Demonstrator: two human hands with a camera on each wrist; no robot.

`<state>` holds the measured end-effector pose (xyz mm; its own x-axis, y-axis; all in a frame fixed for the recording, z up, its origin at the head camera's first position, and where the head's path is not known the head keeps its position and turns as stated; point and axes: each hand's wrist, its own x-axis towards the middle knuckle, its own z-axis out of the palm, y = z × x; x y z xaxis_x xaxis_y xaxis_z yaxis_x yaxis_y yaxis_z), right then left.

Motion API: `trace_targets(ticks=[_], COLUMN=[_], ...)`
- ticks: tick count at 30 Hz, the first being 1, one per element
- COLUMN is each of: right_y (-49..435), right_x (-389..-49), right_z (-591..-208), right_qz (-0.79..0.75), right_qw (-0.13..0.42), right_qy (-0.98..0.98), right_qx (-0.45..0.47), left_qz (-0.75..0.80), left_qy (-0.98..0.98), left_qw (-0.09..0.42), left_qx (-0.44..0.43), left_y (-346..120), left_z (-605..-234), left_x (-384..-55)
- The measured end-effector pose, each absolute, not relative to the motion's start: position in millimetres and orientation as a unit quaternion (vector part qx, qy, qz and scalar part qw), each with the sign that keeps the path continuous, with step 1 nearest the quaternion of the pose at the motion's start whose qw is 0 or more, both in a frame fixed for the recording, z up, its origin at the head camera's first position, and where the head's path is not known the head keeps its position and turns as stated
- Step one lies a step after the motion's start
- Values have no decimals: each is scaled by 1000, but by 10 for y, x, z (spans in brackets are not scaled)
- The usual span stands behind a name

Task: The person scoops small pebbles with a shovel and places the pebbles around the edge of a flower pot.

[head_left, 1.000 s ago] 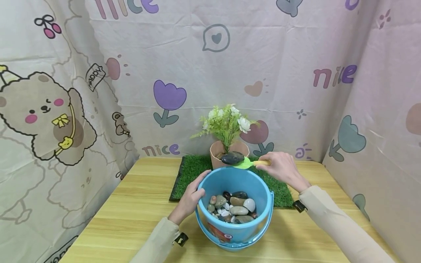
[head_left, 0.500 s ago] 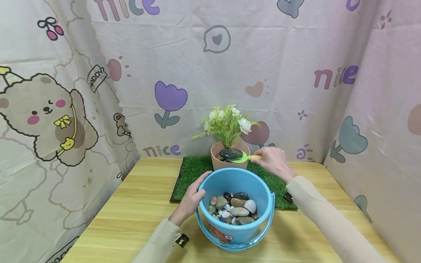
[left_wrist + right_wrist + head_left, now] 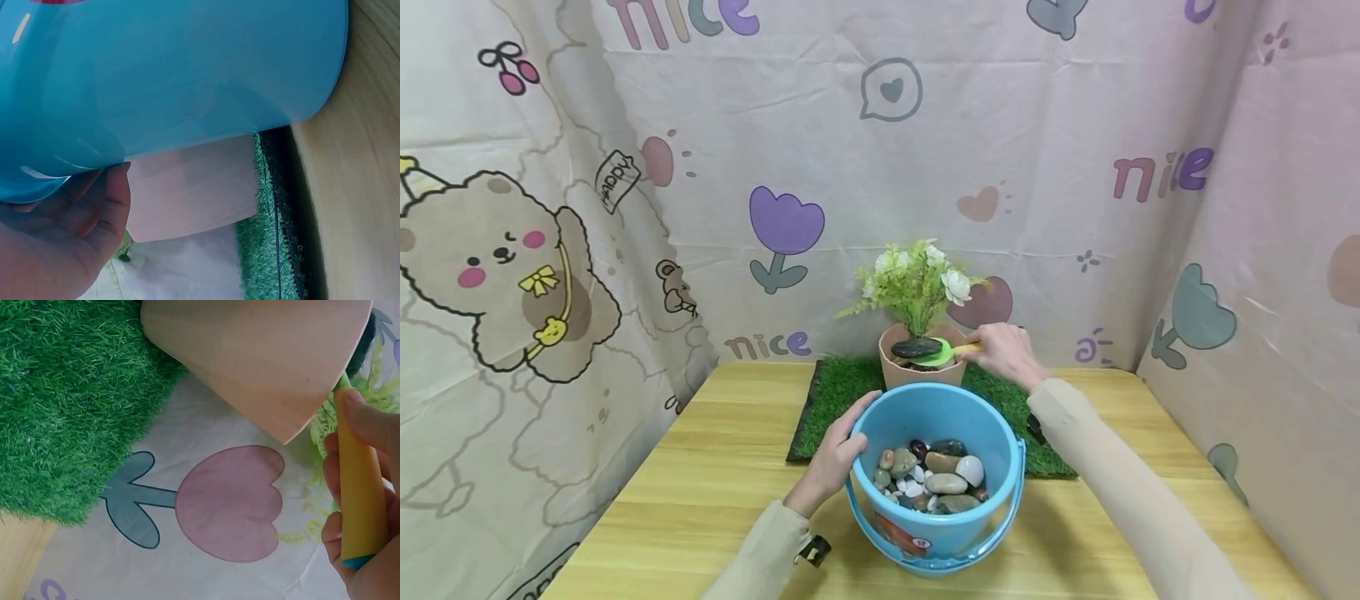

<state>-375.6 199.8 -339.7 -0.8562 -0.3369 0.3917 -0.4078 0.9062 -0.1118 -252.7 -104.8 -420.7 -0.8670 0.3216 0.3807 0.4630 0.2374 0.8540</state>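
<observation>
My right hand [image 3: 1004,353] grips the yellow handle [image 3: 361,481] of a small toy shovel with a green blade [image 3: 938,357]. A dark, smooth stone [image 3: 916,347] lies on that blade, over the mouth of a pink flowerpot [image 3: 917,378]. White flowers and green leaves [image 3: 917,283] rise from the pot behind the stone. My left hand [image 3: 835,454] holds the rim of a blue bucket [image 3: 934,400] on its left side, thumb inside and fingers along the outside. Inside the bucket lie several mixed stones [image 3: 946,482]. In the left wrist view, fingers [image 3: 112,200] press against the bucket's wall.
Flowerpot and bucket stand close together, the pot behind. Under the pot is a green turf mat [image 3: 842,392] on the wooden table [image 3: 700,483]. A printed cloth [image 3: 880,167] hangs behind and at both sides. The bucket's handle [image 3: 992,546] hangs down in front.
My right hand has moved left and farther away, carrying the shovel and dark stone from above the bucket's far rim to over the flowerpot's mouth. My left hand stays on the bucket.
</observation>
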Motion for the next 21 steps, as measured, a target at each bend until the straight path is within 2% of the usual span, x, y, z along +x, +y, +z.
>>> trace_targets(ticks=[21], right_y=[1912], right_x=[-3865], right_z=[-3335], right_qz=[43], right_qw=[161], right_qy=[-953], right_qx=[252], left_qz=[-569], left_qy=[-782], left_qw=[61], left_qx=[-248], left_y=[-1038], left_z=[-4193], left_x=[-2526])
